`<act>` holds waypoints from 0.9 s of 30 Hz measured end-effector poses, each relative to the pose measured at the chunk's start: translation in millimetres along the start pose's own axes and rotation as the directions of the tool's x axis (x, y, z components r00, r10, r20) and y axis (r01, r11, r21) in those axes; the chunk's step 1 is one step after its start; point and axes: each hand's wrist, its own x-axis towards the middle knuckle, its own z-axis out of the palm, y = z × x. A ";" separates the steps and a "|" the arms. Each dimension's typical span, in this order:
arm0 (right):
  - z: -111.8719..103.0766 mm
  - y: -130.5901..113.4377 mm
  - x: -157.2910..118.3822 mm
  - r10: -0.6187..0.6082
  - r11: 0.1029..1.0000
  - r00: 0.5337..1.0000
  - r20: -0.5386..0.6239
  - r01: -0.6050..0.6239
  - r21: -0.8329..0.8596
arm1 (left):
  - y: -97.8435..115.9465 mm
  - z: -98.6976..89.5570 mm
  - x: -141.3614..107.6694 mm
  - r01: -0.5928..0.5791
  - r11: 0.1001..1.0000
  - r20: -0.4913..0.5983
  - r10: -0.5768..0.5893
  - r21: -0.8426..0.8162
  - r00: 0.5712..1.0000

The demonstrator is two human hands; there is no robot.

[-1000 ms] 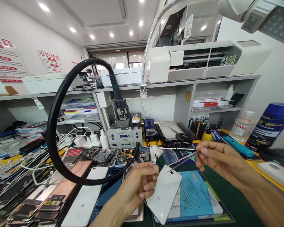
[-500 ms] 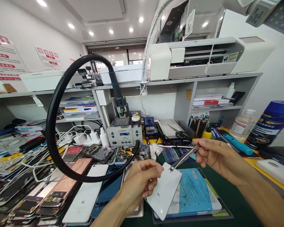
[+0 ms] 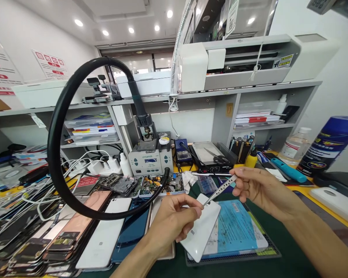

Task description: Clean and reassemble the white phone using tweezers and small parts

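Note:
A pair of silver tweezers with holes along its arms is pinched between the thumb and fingers of my right hand. It slants down to the left, and its tips meet the fingertips of my left hand. My left hand is closed, thumb against forefinger; whatever is in the pinch is too small or hidden to make out. Below both hands a white phone back cover with a logo lies at an angle, partly over a blue printed packet. My left hand hides the cover's left edge.
At left are a white phone, a dark blue phone and stacked phone parts. A black hose loops from the hot-air station. Scissors, a spray can and a clear bottle stand or lie farther back.
The tweezers have shifted left, from the cover's camera holes to my left fingertips. Their tips were apart and now look closer together. The whole view has shifted slightly.

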 end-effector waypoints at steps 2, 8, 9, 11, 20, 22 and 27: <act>1.2 0.0 -0.2 0.002 1.000 1.000 0.003 -0.002 -0.005 | 0.7 0.6 0.1 0.013 1.000 -0.009 -0.014 -0.003 1.000; 2.3 1.3 0.6 -0.007 1.000 1.000 0.012 0.007 -0.017 | 3.0 3.2 0.3 0.063 0.998 -0.051 -0.062 0.007 0.997; 2.2 1.6 0.8 -0.008 1.000 1.000 0.015 0.009 -0.018 | 3.3 3.7 0.8 0.069 0.998 -0.058 -0.068 0.010 0.996; 2.1 2.2 1.1 -0.011 1.000 1.000 0.019 0.011 -0.022 | 3.7 4.6 1.9 0.076 0.997 -0.069 -0.075 0.016 0.995; 3.1 4.0 -0.8 -0.014 0.999 0.998 0.056 0.016 -0.036 | 0.2 4.6 4.6 0.102 0.994 -0.111 -0.098 0.028 0.989; 3.5 4.6 -0.7 -0.016 0.999 0.998 0.063 0.018 -0.040 | 0.0 4.8 5.0 0.110 0.993 -0.125 -0.105 0.034 0.987; 1.4 4.0 -1.0 -0.032 0.999 0.998 0.060 0.034 -0.033 | -0.1 3.4 5.4 0.111 0.993 -0.135 -0.106 0.033 0.985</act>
